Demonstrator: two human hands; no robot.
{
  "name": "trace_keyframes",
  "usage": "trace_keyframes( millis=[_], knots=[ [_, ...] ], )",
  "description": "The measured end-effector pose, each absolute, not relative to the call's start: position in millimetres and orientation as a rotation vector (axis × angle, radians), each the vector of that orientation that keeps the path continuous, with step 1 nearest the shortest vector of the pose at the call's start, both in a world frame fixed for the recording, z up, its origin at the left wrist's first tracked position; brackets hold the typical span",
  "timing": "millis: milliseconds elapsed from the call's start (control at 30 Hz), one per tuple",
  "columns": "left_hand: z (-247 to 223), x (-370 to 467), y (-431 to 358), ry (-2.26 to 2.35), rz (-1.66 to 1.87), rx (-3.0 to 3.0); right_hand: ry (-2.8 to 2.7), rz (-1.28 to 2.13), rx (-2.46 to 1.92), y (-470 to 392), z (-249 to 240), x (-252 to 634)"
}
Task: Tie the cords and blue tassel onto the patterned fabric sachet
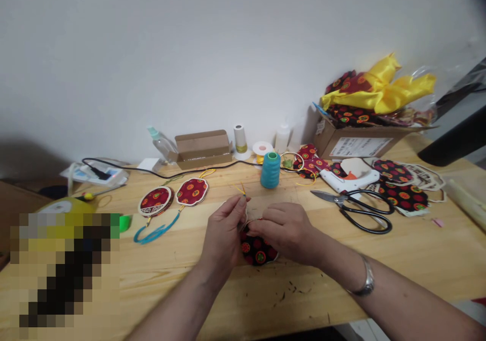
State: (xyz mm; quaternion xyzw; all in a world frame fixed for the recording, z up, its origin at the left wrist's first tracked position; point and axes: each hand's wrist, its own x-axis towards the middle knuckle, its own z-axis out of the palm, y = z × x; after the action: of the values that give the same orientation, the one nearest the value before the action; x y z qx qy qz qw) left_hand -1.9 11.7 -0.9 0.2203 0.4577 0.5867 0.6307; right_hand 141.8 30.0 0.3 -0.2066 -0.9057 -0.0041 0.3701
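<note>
Main risk noted, in my judgement: the yellow cord (242, 188) is thin and caught only at the fingertips, so a slack pinch or a sharp tug could let it slip. A second: the pad (260, 250) has its far edge covered by fingers, so anything out of line there could pass unseen. The scissors (364, 212) lie to the right, well apart from the hands; a wide sweep of the right forearm might knock them. Loose dark scraps (294, 288) on the near side of the table (159, 285) could cling to the cloth. Left hand (227, 224): thumb and forefinger pressed together on the cord, pointing to the far side. Right hand (290, 232): fingers curled, thumb and forefinger closed on the pad's far edge; whether they also grip thread, I cannot tell. The pad is between both hands, at the table's middle, left of the scissors.
</note>
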Motion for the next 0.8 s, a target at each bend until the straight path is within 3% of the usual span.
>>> trace_keyframes(
  millis=[800],
  knots=[
    [3.0, -0.4, 11.2, 1.030, 1.327, 0.536, -2.389, -0.062, -0.517, 29.5, -2.2, 139.5]
  ],
)
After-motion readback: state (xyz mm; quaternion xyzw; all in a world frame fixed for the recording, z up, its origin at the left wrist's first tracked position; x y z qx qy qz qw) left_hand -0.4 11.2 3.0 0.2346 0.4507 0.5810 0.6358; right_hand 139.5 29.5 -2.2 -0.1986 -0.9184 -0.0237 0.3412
